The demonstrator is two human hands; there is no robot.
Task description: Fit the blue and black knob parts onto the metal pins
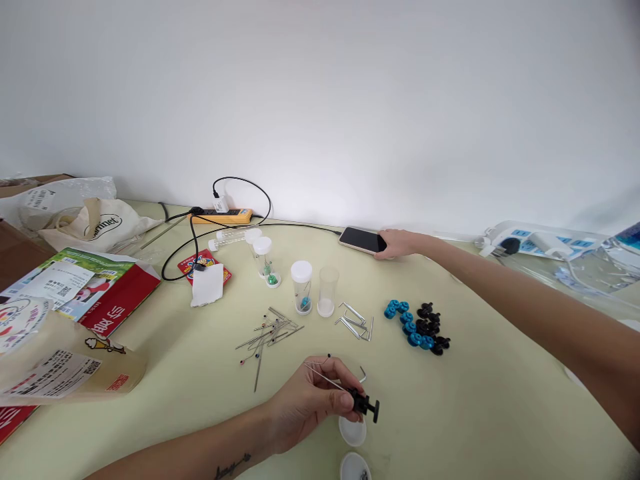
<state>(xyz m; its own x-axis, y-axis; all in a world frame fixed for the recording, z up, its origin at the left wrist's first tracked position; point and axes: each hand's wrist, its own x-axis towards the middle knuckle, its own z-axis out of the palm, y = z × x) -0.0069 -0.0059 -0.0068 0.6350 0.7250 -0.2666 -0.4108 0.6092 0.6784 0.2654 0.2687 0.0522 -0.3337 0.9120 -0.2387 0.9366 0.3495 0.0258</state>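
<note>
My left hand [311, 404] pinches a small black knob part [365, 404] together with a thin metal pin [325, 377], just above two white caps [353, 431]. My right hand [397, 243] reaches far across the table and rests on a dark phone [361, 239]. Between the hands lie a pile of pins [267, 332], several hex keys [356, 319], and a cluster of blue [406, 323] and black knobs [432, 327].
Plastic vials [302, 287] with white caps stand mid-table. An orange power strip [223, 215] with black cables lies by the wall. Boxes and bags [75, 287] crowd the left side; a white power strip [530, 241] and plastic bags sit at the right.
</note>
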